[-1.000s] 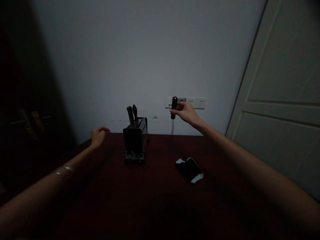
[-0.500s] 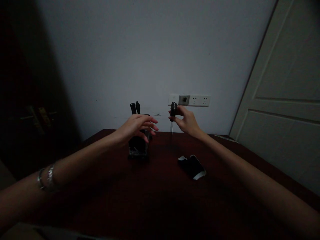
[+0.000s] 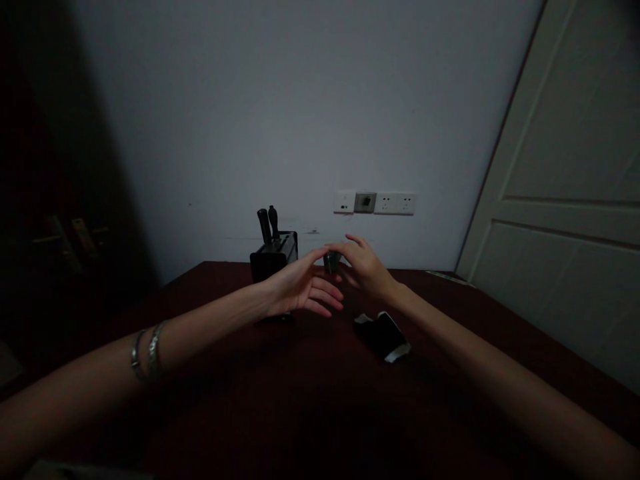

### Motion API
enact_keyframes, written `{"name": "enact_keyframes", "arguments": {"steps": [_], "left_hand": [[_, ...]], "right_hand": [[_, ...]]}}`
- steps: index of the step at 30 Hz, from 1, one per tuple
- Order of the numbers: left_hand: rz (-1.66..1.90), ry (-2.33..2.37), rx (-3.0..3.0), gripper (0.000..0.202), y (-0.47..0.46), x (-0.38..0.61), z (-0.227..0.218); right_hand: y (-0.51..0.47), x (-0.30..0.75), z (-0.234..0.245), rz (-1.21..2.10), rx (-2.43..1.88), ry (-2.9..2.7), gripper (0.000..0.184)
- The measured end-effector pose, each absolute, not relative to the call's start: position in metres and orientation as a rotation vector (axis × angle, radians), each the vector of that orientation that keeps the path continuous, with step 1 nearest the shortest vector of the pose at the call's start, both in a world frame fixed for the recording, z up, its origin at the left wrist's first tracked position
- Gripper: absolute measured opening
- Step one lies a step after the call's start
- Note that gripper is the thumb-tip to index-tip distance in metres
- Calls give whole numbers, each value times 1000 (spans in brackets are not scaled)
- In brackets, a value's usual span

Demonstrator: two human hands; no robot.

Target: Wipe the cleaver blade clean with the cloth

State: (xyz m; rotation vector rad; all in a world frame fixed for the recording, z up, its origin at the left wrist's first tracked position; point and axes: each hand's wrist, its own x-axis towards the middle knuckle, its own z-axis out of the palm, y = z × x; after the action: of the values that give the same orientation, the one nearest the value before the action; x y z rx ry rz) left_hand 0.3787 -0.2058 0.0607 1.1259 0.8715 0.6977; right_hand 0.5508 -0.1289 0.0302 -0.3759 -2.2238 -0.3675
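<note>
My right hand (image 3: 367,267) has its thumb and fingers around a short dark handle (image 3: 331,262), which looks like that of a knife; its blade cannot be seen now. My left hand (image 3: 300,283) is just left of it, with fingers spread and the thumb tip close to or touching the handle; which of these I cannot tell. Behind my left wrist stands a black knife block (image 3: 287,245), partly hidden by the hand, with two black handles (image 3: 263,225) sticking up from it.
A crumpled black piece with white edges (image 3: 384,337) lies on the dark red table (image 3: 320,387), near my right forearm. Wall sockets (image 3: 395,203) sit on the wall behind. A pale door (image 3: 570,200) is at the right. The light is dim.
My right hand has come down and left with the dark-handled thing, whose thin blade pointed downward before. My left hand has moved right and down, toward it, uncovering the block's top.
</note>
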Motion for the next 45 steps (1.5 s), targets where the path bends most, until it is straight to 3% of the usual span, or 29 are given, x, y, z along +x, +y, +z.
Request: {"name": "enact_keyframes", "arguments": {"steps": [19,27,31,33,37,40,45], "left_hand": [[831,673,1105,18,-209,402,26],[886,769,1114,18,-211,411,10],[924,796,1143,17,-211,413,0],[945,816,1160,16,-210,415,-5],[972,832,1203,16,-207,420,-14],[976,846,1217,19,-205,425,-21],[929,837,1223,22,-202,431,-34]], "right_hand": [[-124,574,16,-403,-285,-2380,29],[-133,579,22,-557,-561,-2281,53],[-126,586,15,-68,-787,-2019,45],[-122,587,9,455,-988,-1803,37],[-123,578,-4,1505,-1130,-1411,53],[-129,566,-9,1780,-1018,-1224,58],[-129,552,-11,1918,-891,-1115,63]]}}
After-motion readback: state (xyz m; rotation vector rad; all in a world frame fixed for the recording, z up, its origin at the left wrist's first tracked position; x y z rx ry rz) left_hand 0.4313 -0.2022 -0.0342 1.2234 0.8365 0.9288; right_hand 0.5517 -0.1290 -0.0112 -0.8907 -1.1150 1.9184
